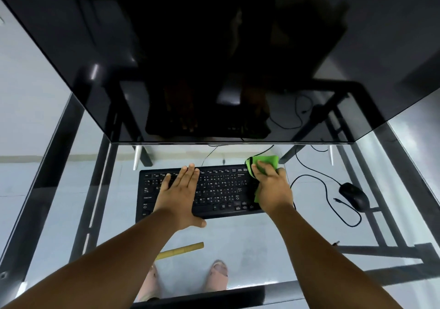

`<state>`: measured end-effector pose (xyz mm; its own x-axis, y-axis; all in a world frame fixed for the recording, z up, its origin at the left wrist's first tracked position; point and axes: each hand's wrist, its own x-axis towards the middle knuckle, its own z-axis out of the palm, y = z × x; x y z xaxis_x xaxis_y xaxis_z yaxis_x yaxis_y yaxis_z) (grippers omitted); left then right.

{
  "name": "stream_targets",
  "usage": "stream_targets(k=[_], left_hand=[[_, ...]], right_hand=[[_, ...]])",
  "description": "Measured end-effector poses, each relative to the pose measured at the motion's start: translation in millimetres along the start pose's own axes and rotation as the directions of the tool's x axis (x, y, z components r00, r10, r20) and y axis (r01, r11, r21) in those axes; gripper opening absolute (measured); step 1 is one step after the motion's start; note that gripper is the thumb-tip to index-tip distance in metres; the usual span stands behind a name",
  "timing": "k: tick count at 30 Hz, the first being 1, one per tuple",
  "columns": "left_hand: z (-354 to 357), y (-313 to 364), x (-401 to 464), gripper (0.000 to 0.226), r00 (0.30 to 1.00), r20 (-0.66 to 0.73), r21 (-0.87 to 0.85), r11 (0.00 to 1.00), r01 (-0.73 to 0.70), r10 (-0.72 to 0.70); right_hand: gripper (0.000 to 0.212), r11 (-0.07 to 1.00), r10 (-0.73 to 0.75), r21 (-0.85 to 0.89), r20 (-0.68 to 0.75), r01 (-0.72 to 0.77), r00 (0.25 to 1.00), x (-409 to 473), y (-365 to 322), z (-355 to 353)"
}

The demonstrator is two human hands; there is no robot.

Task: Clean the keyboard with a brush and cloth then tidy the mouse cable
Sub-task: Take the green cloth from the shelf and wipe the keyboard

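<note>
The keyboard (214, 189) lies mid-worktop (238, 237), long axis running 9 to 3 o'clock, key rows facing the person. The left hand (178, 194) lies flat, fingers straight, pressing its left half; the right hand (271, 187) grips a bunched green cloth (264, 162) at the keyboard's 2 o'clock corner. The cloth looks soft and light. The keyboard seems stiff but apt to slide on glass, so it is best pinned from above. The mouse (354, 195) sits at 3 o'clock with its cable (326, 189) in loose loops.

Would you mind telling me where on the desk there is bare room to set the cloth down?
Bare glass lies left of the keyboard and between it and the brush. Right is crowded: the cable loops beside the mouse.
</note>
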<state>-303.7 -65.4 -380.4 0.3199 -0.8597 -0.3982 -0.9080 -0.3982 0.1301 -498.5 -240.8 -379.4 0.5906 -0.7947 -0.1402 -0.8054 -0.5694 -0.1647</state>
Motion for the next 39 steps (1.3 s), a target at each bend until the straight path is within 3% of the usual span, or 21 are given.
stream_targets(k=[3, 6, 12, 16, 18, 21, 23, 25, 33, 39], left_hand=[[0.9, 1.0, 0.5, 0.134, 1.0, 0.004, 0.017, 1.0, 0.018, -0.018], [0.2, 2.9, 0.8, 0.135, 1.0, 0.006, 0.027, 0.999, 0.03, -0.03], [-2.8, 5.6, 0.9, 0.135, 0.999, 0.012, 0.043, 0.998, 0.046, -0.046], [-2.7, 5.7, -0.2, 0.135, 0.999, 0.011, 0.042, 0.998, 0.048, -0.049], [-1.0, 4.8, -2.1, 0.135, 0.998, 0.002, 0.026, 0.998, 0.058, -0.058], [3.2, 2.9, -5.0, 0.136, 0.996, -0.017, -0.002, 0.997, 0.083, -0.083], [6.0, 1.7, -7.2, 0.136, 0.995, -0.023, -0.017, 0.996, 0.093, -0.093], [6.9, 1.9, -8.4, 0.136, 0.995, -0.024, -0.018, 0.995, 0.098, -0.099], [5.3, 4.5, -6.8, 0.136, 0.994, -0.005, -0.008, 0.994, 0.11, -0.11], [5.5, 5.3, -6.5, 0.136, 0.994, -0.004, -0.001, 0.994, 0.111, -0.111]], right_hand=[[0.071, 0.991, 0.125, -0.046, -0.003, -0.125, 0.992, -1.3, 16.9, -5.3], [0.073, 0.987, 0.16, 0.023, -0.006, -0.16, 0.987, 3.0, 17.2, -6.2], [0.072, 0.997, -0.072, 0.022, 0.021, 0.071, 0.997, -0.9, -5.4, -1.6], [0.065, 0.994, 0.093, 0.054, -0.003, -0.093, 0.996, 5.8, 14.6, -4.2], [0.059, 0.982, 0.127, 0.154, -0.101, -0.11, 0.987, 1.1, 18.7, 0.6], [0.054, 0.956, -0.113, 0.232, -0.266, 0.177, 0.957, -20.9, 12.8, 14.0], [0.052, 0.913, -0.301, 0.211, -0.23, 0.349, 0.926, -38.2, 1.9, 20.5], [0.051, 0.883, -0.398, 0.202, -0.16, 0.424, 0.903, -48.7, -4.0, 25.3], [0.053, 0.919, -0.343, 0.147, -0.166, 0.367, 0.925, -54.6, 9.6, 25.5], [0.055, 0.904, -0.398, 0.129, -0.097, 0.408, 0.912, -53.4, 13.5, 22.9]])
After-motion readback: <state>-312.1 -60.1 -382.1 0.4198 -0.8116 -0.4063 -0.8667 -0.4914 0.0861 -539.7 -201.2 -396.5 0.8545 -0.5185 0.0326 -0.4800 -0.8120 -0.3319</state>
